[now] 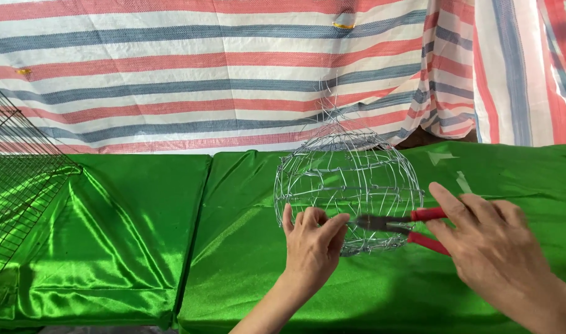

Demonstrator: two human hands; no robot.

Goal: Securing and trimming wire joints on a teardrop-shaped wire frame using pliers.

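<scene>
A round wire cage (348, 192) is set on the green bench (246, 260). It is pinched low down by the left hand (311, 247). Red-handled pliers (406, 226) are held sideways in the right hand (490, 247), nose touching the wire by the left fingers (335, 226).

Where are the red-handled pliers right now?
The pliers are right of centre, held by the right hand, their nose poked into the wire ball frame beside the left hand.
</scene>
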